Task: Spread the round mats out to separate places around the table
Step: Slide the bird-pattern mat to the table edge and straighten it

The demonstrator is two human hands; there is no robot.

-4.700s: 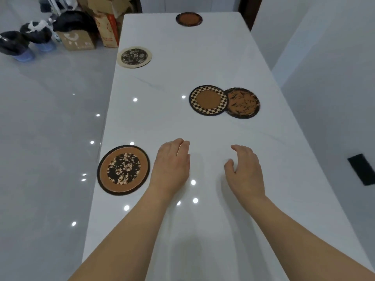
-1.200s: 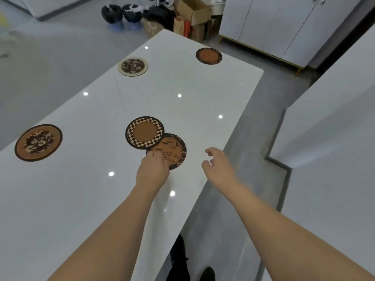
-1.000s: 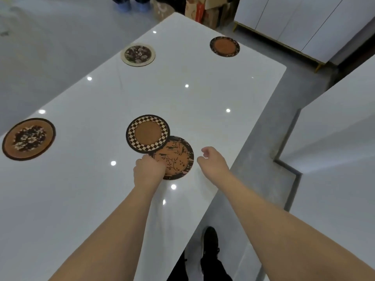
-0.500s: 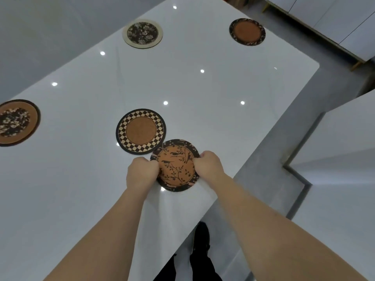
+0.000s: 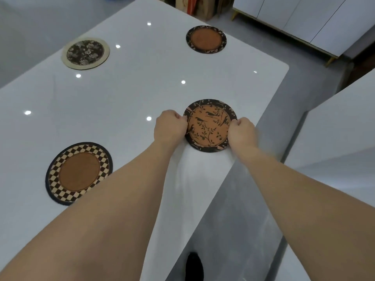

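Bird-and-branch mat (image 5: 209, 125) is gripped at opposite rims, left hand (image 5: 169, 127) curled closed on its left edge and right hand (image 5: 241, 133) closed on its right edge, the disc spanning between the two fists close to the table's (image 5: 142, 88) right edge. Checkered mat (image 5: 78, 173) is seen lying flat near left, well apart from it; pale-rimmed floral mat (image 5: 85, 53) and dark-rimmed brown mat (image 5: 206, 39) are noted at the far end, apart from each other
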